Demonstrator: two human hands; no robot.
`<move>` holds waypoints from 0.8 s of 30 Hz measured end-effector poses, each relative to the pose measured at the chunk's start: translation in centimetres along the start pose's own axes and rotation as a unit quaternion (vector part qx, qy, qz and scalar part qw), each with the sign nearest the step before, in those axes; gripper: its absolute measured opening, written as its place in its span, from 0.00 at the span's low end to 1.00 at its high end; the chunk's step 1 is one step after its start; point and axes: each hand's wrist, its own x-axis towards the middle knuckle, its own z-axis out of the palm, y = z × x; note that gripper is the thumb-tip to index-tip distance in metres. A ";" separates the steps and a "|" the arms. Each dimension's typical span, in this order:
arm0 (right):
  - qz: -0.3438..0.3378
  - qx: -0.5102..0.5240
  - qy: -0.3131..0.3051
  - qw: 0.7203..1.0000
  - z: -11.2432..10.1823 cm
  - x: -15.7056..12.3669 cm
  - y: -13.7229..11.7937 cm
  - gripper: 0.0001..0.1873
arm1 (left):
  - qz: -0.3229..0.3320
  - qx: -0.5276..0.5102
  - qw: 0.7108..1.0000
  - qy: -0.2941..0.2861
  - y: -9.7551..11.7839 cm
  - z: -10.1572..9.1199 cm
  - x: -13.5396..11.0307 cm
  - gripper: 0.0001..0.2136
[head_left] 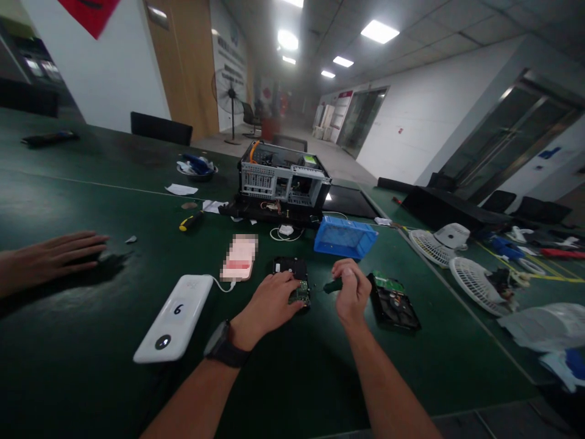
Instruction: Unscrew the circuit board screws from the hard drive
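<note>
My left hand presses down on a black hard drive that lies circuit board up on the green table, fingers bent over its near edge. My right hand is closed around a dark-handled screwdriver, whose tip points left toward the drive. A second hard drive lies just right of my right hand. A watch sits on my left wrist.
An open computer case stands behind, with a blue plastic bin to its right. A white power bank and a phone lie at left. Another person's hand rests far left. Fan parts lie at right.
</note>
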 end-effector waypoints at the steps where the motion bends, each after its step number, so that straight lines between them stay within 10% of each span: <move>1: -0.022 -0.026 -0.001 0.999 -0.3 0.1 0.1 0.15 | 0.001 -0.008 1.000 0.006 0.1 -0.1 0.1 0.16; 24: -0.016 -0.189 -0.163 0.968 -1.2 0.5 0.9 0.13 | -0.031 0.018 0.999 -0.018 -0.1 -0.2 0.7 0.15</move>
